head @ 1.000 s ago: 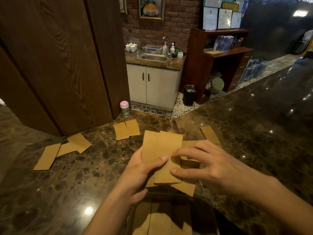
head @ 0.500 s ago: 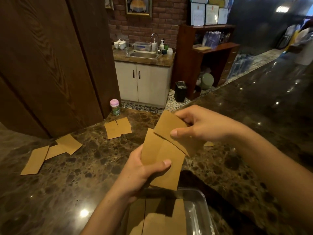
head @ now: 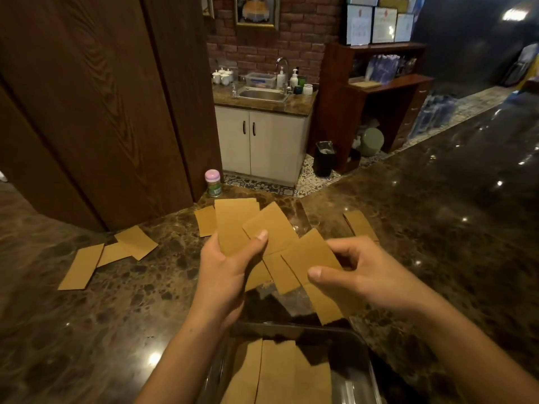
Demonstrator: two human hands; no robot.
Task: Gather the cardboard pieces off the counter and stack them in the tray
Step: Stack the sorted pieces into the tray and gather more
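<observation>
My left hand (head: 226,269) grips a fanned bunch of brown cardboard pieces (head: 236,221) above the dark marble counter (head: 102,316). My right hand (head: 361,272) pinches more cardboard pieces (head: 313,255) that overlap the left bunch. Below both hands, at the near edge, a clear plastic tray (head: 366,357) holds flat cardboard pieces (head: 277,374). Three loose pieces (head: 112,253) lie on the counter to the left, one (head: 205,221) lies behind my left hand, and one (head: 360,225) lies beyond my right hand.
A small jar with a pink lid (head: 213,183) stands at the counter's far edge beside a dark wooden panel (head: 96,106). Beyond the counter are a white sink cabinet (head: 262,141), a black bin (head: 324,158) and wooden shelves (head: 382,91).
My right hand has come down from a raised position with its cardboard pieces and now holds them low beside the left bunch, over the tray. The left hand's bunch has lifted slightly.
</observation>
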